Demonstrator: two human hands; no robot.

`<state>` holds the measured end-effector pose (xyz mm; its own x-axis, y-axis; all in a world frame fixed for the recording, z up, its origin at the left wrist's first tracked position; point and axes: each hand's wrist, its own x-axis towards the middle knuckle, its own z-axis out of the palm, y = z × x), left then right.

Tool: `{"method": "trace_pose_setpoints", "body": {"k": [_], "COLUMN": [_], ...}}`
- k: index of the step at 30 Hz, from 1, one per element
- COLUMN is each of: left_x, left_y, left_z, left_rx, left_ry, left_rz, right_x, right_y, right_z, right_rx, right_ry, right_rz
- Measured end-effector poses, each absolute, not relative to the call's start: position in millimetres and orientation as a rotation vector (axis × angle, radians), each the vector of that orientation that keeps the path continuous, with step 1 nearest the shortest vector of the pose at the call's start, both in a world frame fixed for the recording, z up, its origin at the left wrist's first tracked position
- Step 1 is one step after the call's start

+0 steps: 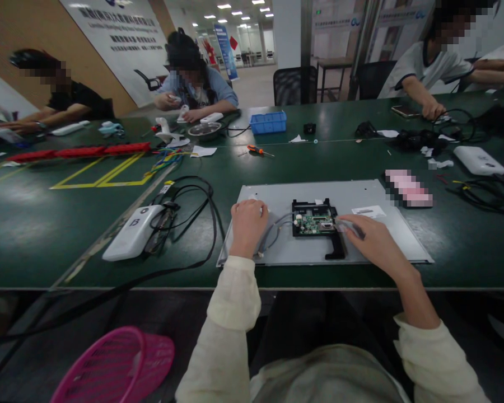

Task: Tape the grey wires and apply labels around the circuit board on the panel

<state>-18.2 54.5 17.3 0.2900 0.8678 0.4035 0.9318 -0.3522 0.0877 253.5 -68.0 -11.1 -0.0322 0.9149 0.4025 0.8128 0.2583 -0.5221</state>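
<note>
In front of me a flat silvery display panel (273, 193) lies on the table. On it rests a black plastic frame (336, 246) carrying a green circuit board (311, 224). Grey cables (273, 226) run from the board's left side toward my left hand (248, 224). That hand is closed over the panel's left part, its fingertips partly hidden. My right hand (372, 240) reaches the board's right edge with its fingers pinched together. Something small and greyish shows at those fingers, too unclear to name. Behind the right fingers is a white label (368, 211) on the panel.
Left of the panel are a white power bank (136, 229) and black cables (212, 224). A pixelated pink object (409, 187) lies right. Farther back are an orange screwdriver (256, 149) and a blue basket (269, 122). A pink basket (159, 355) stands below. Other people sit around the table.
</note>
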Motion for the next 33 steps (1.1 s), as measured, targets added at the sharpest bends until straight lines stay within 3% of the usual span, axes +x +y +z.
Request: {"method": "trace_pose_setpoints", "body": {"k": [9, 18, 26, 33], "left_x": [-16, -18, -18, -11], "left_y": [53, 54, 55, 57], "left_z": [19, 16, 15, 13], "left_rx": [-2.432, -2.446, -2.445, -2.512], "left_ry": [-1.666, -1.656, -1.614, -1.547], "left_rz": [-0.568, -0.607, -0.617, -0.756], "right_x": [257, 277, 276, 262], "right_y": [-60, -64, -62, -37], "right_z": [-24, -27, -39, -5], "right_rx": [-1.595, -1.805, -1.798, -1.703], "right_ry": [-1.918, -1.676, -1.725, -1.966], "right_rz": [0.104, -0.247, -0.196, -0.058]}}
